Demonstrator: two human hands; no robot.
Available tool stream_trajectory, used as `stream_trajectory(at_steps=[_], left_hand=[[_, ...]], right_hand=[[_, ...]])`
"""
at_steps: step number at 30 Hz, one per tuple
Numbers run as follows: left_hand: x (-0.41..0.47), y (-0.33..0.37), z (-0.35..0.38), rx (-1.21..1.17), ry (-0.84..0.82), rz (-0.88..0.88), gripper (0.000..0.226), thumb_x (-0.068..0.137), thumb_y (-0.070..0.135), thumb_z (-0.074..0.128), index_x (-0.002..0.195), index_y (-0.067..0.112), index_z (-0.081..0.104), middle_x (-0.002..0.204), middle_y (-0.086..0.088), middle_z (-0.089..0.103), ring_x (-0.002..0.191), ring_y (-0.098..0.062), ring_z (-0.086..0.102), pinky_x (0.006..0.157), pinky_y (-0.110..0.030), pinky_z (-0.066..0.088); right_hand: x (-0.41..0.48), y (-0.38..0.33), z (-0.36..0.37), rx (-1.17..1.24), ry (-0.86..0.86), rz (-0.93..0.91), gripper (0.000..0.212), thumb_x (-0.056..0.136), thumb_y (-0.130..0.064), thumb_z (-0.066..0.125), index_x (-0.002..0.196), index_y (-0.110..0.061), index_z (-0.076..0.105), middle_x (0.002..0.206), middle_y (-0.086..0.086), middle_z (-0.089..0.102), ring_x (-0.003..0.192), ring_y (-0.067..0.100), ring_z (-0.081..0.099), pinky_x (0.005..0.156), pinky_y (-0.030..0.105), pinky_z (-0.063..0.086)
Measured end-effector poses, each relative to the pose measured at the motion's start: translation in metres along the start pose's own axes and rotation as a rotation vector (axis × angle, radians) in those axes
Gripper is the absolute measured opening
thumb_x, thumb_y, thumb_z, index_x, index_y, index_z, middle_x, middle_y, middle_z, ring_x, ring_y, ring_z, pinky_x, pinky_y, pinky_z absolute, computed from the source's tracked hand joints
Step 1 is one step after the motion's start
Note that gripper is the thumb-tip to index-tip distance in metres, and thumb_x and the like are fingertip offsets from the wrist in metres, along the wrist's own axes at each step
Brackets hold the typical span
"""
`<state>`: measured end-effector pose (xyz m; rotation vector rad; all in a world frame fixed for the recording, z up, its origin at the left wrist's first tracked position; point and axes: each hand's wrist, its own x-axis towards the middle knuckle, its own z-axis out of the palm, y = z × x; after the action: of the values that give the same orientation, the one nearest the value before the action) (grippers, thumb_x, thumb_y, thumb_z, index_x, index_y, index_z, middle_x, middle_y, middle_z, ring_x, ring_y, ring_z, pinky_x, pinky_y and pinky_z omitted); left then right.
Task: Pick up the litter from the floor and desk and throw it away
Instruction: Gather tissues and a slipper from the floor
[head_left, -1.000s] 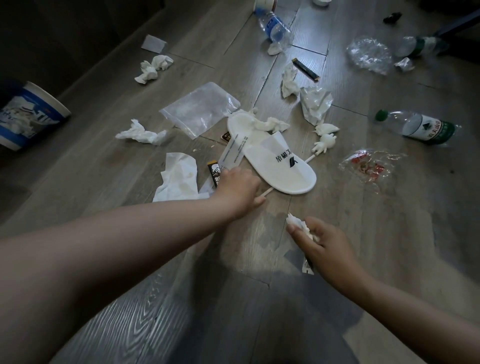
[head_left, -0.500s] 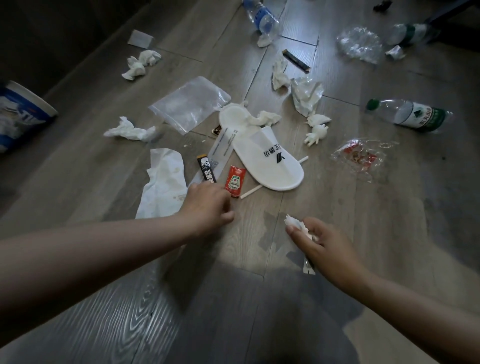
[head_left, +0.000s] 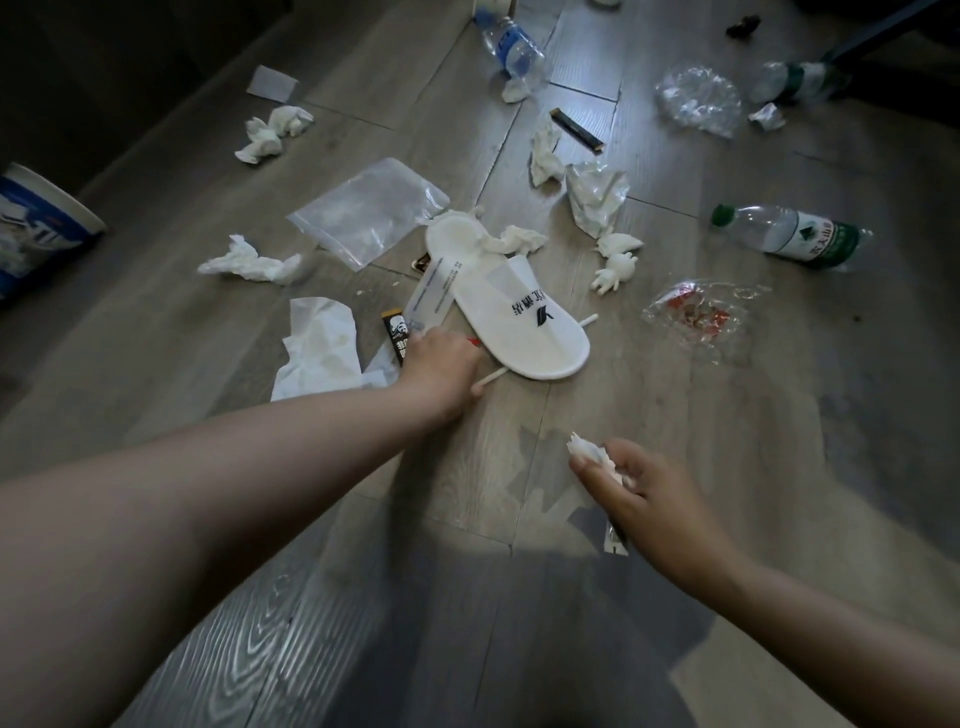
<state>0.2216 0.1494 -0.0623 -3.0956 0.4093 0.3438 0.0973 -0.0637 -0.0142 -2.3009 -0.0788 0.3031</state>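
**Inspector:** State of the hands?

**Me:** My right hand (head_left: 639, 493) is clenched round a crumpled tissue (head_left: 592, 452), on the near side of the white slipper (head_left: 519, 322) and apart from it. My left hand (head_left: 441, 364) is down just beside the slipper's toe, on its left. Its fingers are hidden under the back of the hand, so I cannot tell whether they grip anything. A red scrap (head_left: 472, 341) shows between that hand and the slipper.

**Inspector:** Location of the litter?

**Me:** On the floor all round the slipper. A black sachet (head_left: 397, 338) and a flat tissue (head_left: 322, 348) lie left of it, and a green-capped bottle (head_left: 789, 236) lies well to its right.

**Inspector:** Hazards?

**Me:** A white stick (head_left: 485, 380) runs under the slipper's toe, and pulling it could drag the slipper along. The red scrap looks thin and flat, so my fingers may slide off it. My right hand is already full, and adding more could spill the tissue.
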Motion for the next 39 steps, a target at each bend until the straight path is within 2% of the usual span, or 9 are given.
stream_trajectory(at_steps=[4,9,14,19,23,30,33,36,39], left_hand=[[-0.014,-0.007,-0.006,-0.187,-0.044,0.010,0.025,0.080,0.041,0.066,0.079,0.015,0.068,0.087,-0.007,0.065,0.090,-0.027,0.061,0.076,-0.033,0.048],[-0.086,-0.046,-0.005,-0.367,-0.092,-0.055,0.035,0.072,0.036,0.069,0.050,0.017,0.049,0.058,0.001,0.058,0.063,-0.020,0.058,0.056,-0.028,0.040],[-0.153,-0.090,0.006,-0.461,-0.112,-0.093,0.023,0.069,0.025,0.073,0.055,0.013,0.060,0.061,0.001,0.062,0.057,-0.009,0.055,0.058,-0.028,0.044],[-0.188,-0.116,0.005,-0.471,-0.070,0.016,0.025,0.068,0.026,0.074,0.054,0.022,0.054,0.062,0.008,0.052,0.063,-0.003,0.049,0.059,-0.014,0.036],[-0.203,-0.132,-0.004,-0.470,0.034,0.023,0.023,0.065,0.038,0.068,0.057,0.018,0.059,0.063,0.010,0.052,0.067,-0.005,0.051,0.061,-0.027,0.044],[-0.225,-0.179,-0.015,-0.407,0.043,0.103,0.023,0.067,0.041,0.061,0.056,0.025,0.051,0.064,0.013,0.046,0.066,-0.005,0.048,0.058,-0.032,0.045],[-0.237,-0.199,-0.010,-0.385,0.061,-0.019,0.023,0.068,0.043,0.063,0.056,0.027,0.053,0.064,0.012,0.049,0.068,-0.006,0.051,0.057,-0.035,0.048],[-0.230,-0.198,-0.005,-0.449,0.090,-0.215,0.026,0.069,0.026,0.078,0.056,0.022,0.056,0.064,0.007,0.053,0.067,-0.010,0.052,0.060,-0.036,0.047],[-0.201,-0.182,-0.001,-0.440,-0.029,-0.363,0.024,0.072,0.028,0.076,0.059,0.017,0.059,0.067,0.000,0.059,0.066,-0.016,0.056,0.060,-0.032,0.044]], right_hand=[[-0.006,0.004,-0.002,-0.015,-0.015,0.028,0.043,0.091,-0.051,0.051,0.060,-0.023,0.045,0.053,-0.012,0.045,0.049,0.004,0.040,0.051,0.031,0.033],[0.000,-0.002,0.002,-0.020,-0.049,0.005,0.043,0.091,-0.053,0.051,0.062,-0.021,0.048,0.054,-0.012,0.049,0.050,0.002,0.044,0.051,0.027,0.034],[0.016,-0.022,0.013,-0.060,-0.088,-0.055,0.043,0.090,-0.051,0.051,0.062,-0.018,0.046,0.049,-0.009,0.047,0.045,0.003,0.041,0.050,0.027,0.031],[0.030,-0.049,0.035,-0.080,-0.123,-0.103,0.038,0.087,-0.055,0.052,0.062,-0.027,0.046,0.049,-0.011,0.050,0.048,0.005,0.045,0.052,0.032,0.035],[0.029,-0.066,0.047,-0.112,-0.171,-0.175,0.033,0.088,-0.059,0.051,0.063,-0.038,0.049,0.051,-0.014,0.050,0.046,0.005,0.044,0.050,0.032,0.034],[0.023,-0.069,0.044,-0.111,-0.178,-0.170,0.042,0.088,-0.056,0.051,0.063,-0.023,0.044,0.051,-0.008,0.046,0.047,0.007,0.044,0.051,0.034,0.033],[0.023,-0.066,0.043,-0.109,-0.182,-0.165,0.043,0.089,-0.055,0.052,0.066,-0.019,0.046,0.051,-0.006,0.048,0.044,0.005,0.045,0.049,0.033,0.034],[0.022,-0.063,0.044,-0.125,-0.174,-0.165,0.042,0.089,-0.054,0.052,0.064,-0.021,0.045,0.048,-0.011,0.050,0.042,0.003,0.046,0.046,0.024,0.031],[0.023,-0.064,0.045,-0.122,-0.173,-0.159,0.040,0.089,-0.055,0.051,0.062,-0.026,0.045,0.049,-0.014,0.053,0.042,0.002,0.047,0.044,0.018,0.029]])
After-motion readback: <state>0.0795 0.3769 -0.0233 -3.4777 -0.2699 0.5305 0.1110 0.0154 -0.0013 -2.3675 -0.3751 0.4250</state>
